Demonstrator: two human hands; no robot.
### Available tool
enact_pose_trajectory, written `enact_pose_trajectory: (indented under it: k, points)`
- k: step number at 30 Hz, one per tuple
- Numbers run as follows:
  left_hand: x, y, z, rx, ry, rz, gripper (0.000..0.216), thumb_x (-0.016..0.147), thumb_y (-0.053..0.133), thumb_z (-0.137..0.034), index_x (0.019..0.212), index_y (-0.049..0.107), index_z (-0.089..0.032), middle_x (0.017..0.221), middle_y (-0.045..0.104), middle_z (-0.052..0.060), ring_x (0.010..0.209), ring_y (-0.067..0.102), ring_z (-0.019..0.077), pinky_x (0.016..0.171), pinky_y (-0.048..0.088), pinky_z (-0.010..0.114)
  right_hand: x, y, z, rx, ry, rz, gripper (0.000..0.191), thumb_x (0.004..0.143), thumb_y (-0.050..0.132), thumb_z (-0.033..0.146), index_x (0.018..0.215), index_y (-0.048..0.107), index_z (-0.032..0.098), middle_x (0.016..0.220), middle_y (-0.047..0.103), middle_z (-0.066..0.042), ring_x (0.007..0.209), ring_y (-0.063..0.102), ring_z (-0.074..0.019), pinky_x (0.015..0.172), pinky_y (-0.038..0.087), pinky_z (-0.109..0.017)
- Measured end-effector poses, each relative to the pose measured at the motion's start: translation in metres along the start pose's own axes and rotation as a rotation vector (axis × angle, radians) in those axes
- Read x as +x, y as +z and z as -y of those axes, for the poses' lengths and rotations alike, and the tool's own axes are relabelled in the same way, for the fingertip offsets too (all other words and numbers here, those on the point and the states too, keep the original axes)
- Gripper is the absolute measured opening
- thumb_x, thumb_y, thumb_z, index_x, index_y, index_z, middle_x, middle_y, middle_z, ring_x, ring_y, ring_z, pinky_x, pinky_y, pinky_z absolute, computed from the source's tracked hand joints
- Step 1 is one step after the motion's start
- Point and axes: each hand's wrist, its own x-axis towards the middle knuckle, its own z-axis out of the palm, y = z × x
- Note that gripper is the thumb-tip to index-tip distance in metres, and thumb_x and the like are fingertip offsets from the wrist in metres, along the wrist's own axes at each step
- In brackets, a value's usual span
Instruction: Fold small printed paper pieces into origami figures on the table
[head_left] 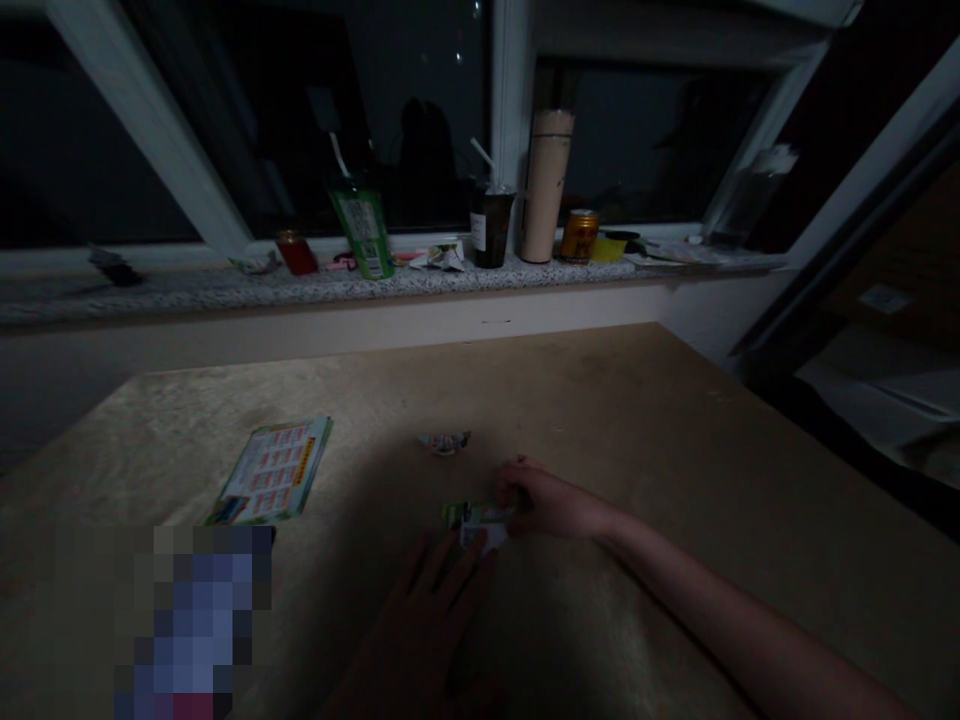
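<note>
A small green-and-white paper packet [478, 520] lies low in the frame's centre on the table [675, 420], long axis left to right. The right hand [544, 500] pinches its right end with curled fingers. The left hand [427, 620] rests flat, fingers spread, fingertips touching its lower edge.

Both hands meet mid-tabletop [675, 420]: left hand [427, 620] flat beside a small green packet [476, 522], right hand [544, 500] pinching its edge; a printed leaflet [274, 470] lies toward the left edge.

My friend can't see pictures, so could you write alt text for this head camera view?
In dim light, a person's left hand and right hand press on a small folded paper on a tan table. A leaflet lies to the left, and cups and cans line the windowsill behind.
</note>
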Motion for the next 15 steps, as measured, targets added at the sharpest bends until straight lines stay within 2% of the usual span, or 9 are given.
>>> enact_pose_trajectory:
  k: [7, 15]
  points:
    - [-0.0002, 0.0067, 0.0066, 0.009, 0.030, -0.014, 0.085, 0.083, 0.055, -0.058, 0.149, 0.011, -0.029, 0.153, 0.016, 0.003, 0.138, 0.016, 0.0365, 0.109, 0.019, 0.060, 0.0030, -0.0002, -0.0032, 0.064, -0.012, 0.014, 0.029, 0.058, 0.064, -0.004, 0.076, 0.056, 0.017, 0.081, 0.052, 0.001, 0.082, 0.046, -0.0158, 0.072, 0.036, -0.026]
    - [-0.0003, 0.0011, 0.0016, 0.008, 0.022, -0.028, 0.082, 0.084, 0.052, -0.061, 0.148, 0.016, -0.027, 0.153, 0.017, 0.004, 0.138, 0.016, 0.0370, 0.109, 0.018, 0.061, 0.0027, -0.0042, -0.0091, 0.119, -0.062, 0.047, 0.027, 0.060, 0.060, -0.005, 0.075, 0.056, 0.017, 0.079, 0.053, 0.002, 0.081, 0.047, -0.0152, 0.076, 0.037, -0.027]
